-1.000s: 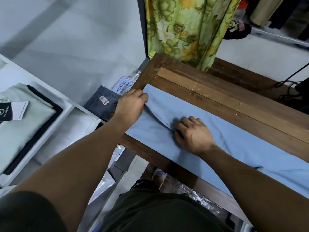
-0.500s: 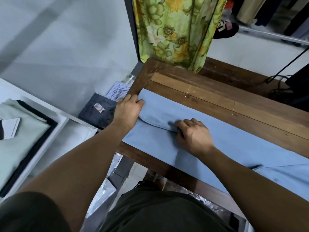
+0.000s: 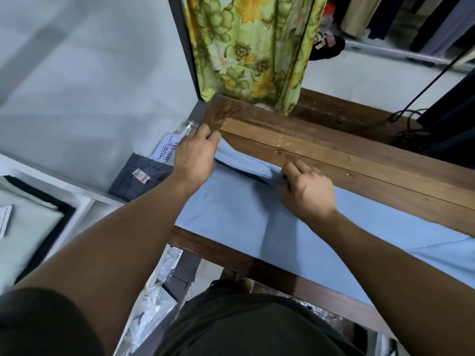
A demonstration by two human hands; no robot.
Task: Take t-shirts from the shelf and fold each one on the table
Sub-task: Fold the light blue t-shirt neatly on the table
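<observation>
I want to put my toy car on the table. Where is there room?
The bare wooden table strip beyond the blue t-shirt, between the floral curtain and black cables, is free. Nearer is crowded: the left hand and right hand hold the shirt.

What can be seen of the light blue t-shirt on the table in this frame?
The light blue t-shirt is a plain, smooth knit, spread flat along the wooden table and running out of view at the right. Its far edge is lifted into a fold: the left hand grips it near the table's corner, and the right hand pinches it further along. A seam line shows near the right edge. No print or label is visible.
</observation>
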